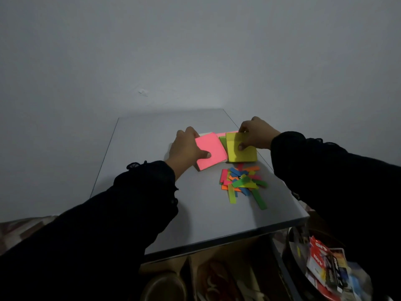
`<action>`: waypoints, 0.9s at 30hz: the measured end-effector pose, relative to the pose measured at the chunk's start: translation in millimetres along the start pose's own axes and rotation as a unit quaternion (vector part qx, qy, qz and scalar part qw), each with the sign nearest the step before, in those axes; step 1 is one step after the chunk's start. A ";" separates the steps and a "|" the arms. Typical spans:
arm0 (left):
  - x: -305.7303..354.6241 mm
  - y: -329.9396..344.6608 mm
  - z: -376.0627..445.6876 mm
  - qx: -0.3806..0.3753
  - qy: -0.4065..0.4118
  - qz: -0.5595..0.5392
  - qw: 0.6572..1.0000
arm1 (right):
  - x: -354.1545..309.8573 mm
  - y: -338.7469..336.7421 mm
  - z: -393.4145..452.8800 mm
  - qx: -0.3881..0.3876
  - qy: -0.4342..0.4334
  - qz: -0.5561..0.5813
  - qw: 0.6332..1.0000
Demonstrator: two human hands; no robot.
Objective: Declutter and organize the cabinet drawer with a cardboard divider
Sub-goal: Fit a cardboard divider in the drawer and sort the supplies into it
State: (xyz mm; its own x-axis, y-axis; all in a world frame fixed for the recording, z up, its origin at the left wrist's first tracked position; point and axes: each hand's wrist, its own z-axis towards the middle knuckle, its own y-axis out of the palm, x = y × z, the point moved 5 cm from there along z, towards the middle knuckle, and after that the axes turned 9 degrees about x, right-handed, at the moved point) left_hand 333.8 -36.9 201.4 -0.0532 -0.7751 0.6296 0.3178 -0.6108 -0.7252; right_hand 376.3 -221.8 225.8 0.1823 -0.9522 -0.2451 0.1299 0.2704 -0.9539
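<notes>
Cabinet top (191, 218), grey and flat, stands against the wall and carries everything. Below its front edge the open drawer (217, 279) is dim; its contents seem mixed. On top, the left hand (186, 148) holds a pink sticky-note pad (209, 152), thumb pressing on it. The right hand (256, 134) pinches a yellow sticky-note pad (244, 154) just beside. Nearer lies a loose pile of coloured page-marker strips (242, 182).

Left hand (186, 146) grips pink pad (210, 152); right hand (257, 133) pinches yellow pad (242, 149).
</notes>
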 end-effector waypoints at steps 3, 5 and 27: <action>-2.1 -5.8 1.4 0.002 -0.030 -0.087 0.996 | 0.3 -13.4 -3.1 0.018 0.014 0.070 0.997; -5.1 -9.8 -0.6 -0.008 -0.063 -0.160 0.985 | 1.1 -19.5 -9.6 0.014 0.022 0.110 0.994; 25.7 -84.2 -227.9 -0.159 -0.109 -0.298 0.935 | -13.5 -70.9 -232.9 -0.119 -0.030 0.244 0.962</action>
State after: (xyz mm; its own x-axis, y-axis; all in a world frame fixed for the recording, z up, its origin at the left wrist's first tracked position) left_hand 89.9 -42.3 215.2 0.0749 -0.2523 0.9647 -0.0064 -0.9676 -0.2525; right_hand 137.6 -261.3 256.5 0.2209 -0.7086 -0.6702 -0.2107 0.6363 -0.7422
